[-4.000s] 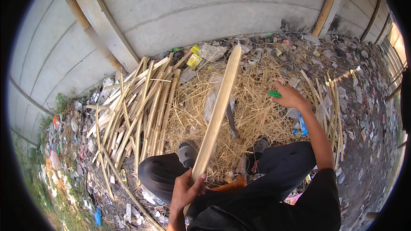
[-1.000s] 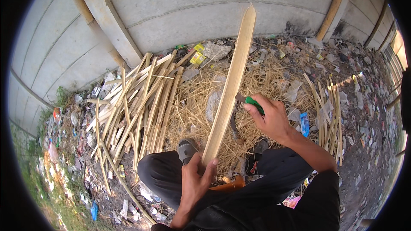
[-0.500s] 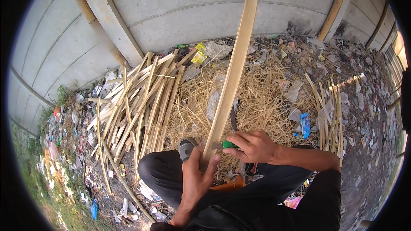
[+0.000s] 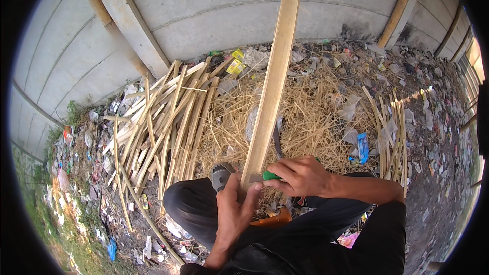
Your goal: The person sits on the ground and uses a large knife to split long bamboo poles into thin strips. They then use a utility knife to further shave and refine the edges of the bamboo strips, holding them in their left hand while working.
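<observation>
My left hand [image 4: 235,213] grips the lower end of a long pale bamboo slat [image 4: 270,81], which stands nearly upright and reaches up in front of the concrete wall. My right hand [image 4: 300,174] holds a green-handled knife [image 4: 269,175] with its blade against the slat just above my left hand. I am squatting, with my dark-trousered knees under both hands. An orange object [image 4: 272,217] lies between my legs.
A heap of split bamboo strips [image 4: 163,117] lies to the left. A smaller bundle of strips [image 4: 389,132] lies to the right. Straw-like shavings [image 4: 316,112] cover the ground ahead. Litter is strewn about, and a grey concrete wall [image 4: 229,15] stands behind.
My right hand came back from the ground on the right with the green-handled knife and set it against the slat. The slat was raised more upright.
</observation>
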Available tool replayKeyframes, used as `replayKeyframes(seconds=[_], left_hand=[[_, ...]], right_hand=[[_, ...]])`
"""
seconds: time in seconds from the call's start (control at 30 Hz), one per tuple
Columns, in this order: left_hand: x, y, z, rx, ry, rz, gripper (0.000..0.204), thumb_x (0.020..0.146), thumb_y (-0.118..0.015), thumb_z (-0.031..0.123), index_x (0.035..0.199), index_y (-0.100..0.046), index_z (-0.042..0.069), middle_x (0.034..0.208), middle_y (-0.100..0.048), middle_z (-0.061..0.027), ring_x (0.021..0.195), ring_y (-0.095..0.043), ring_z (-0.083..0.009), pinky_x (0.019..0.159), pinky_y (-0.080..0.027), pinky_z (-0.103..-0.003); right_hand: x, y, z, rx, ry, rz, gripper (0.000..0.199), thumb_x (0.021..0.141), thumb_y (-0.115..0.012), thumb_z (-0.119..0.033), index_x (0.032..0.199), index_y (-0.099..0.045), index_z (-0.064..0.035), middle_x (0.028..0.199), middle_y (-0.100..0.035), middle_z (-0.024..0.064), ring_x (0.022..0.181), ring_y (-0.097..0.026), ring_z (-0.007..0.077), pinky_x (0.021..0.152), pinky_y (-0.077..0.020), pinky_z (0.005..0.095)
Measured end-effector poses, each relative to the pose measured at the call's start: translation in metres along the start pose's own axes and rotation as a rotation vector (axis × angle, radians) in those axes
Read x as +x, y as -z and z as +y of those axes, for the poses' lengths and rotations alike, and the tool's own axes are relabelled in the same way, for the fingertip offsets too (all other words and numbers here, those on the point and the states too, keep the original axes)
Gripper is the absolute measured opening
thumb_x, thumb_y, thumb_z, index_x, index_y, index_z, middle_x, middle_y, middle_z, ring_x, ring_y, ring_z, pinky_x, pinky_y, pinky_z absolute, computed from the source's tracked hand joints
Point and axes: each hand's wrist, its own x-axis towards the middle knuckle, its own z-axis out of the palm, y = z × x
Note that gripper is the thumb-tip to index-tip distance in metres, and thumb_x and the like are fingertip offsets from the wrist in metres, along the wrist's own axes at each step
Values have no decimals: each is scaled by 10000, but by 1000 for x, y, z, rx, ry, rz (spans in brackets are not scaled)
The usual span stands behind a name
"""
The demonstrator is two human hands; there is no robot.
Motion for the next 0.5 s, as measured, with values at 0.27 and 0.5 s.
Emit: replayKeyframes(seconds=[0.27, 0.5], left_hand=[[1, -1, -1, 80, -14, 43, 209, 1038, -728, 171, 1078, -642, -15, 706, -732, -88, 598, -700, -127, 543, -517, -287], [1, -1, 3, 114, -48, 55, 164, 1040, -708, 125, 1047, -629, -19, 675, -708, -69, 577, -669, -105, 529, -499, -270]], right_hand=[[2, 3, -3, -37, -41, 10, 312, 986, -753, -389, 1023, -705, -83, 775, -705, 42, 564, -683, 179, 513, -570, 311], [5, 2, 0, -65, 12, 58, 329, 1045, -676, -410, 1047, -675, -81, 731, -676, 26, 533, -671, 157, 475, -565, 308]])
